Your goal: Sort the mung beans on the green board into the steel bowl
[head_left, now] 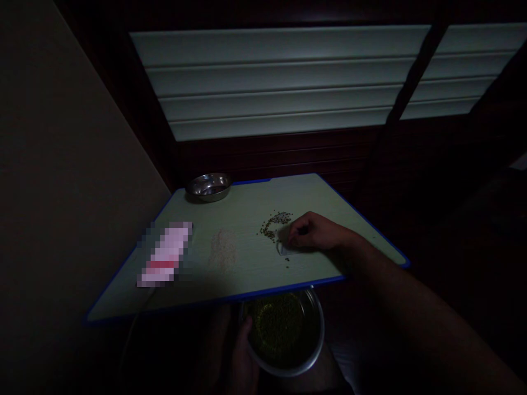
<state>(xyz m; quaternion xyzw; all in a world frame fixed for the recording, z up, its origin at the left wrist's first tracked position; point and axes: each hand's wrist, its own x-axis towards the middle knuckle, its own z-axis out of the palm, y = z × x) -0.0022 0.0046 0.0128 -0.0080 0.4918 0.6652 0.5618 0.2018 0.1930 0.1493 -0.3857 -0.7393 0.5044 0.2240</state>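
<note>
My left hand (244, 351) grips the left rim of a round metal bowl (319, 334), thumb over the edge. The bowl sits below the table's front edge and holds many small green beans (280, 323). My right hand (310, 233) is over the table, fingers curled and closed on a thin, clear piece of plastic (285, 249) whose exact kind is hard to make out. Loose dark-green beans (272, 225) lie scattered just left of and beyond this hand, with a few stray ones nearer the front edge. A pale, grainy patch (223, 249) spreads farther left.
The pale table (247, 206) has a blue rim. A shallow steel bowl (209, 187) stands at its back left corner. A lit, blurred-out phone (167, 255) with a cable lies at the left. Behind are dark wood and white slatted panels (280, 82); the room is dim.
</note>
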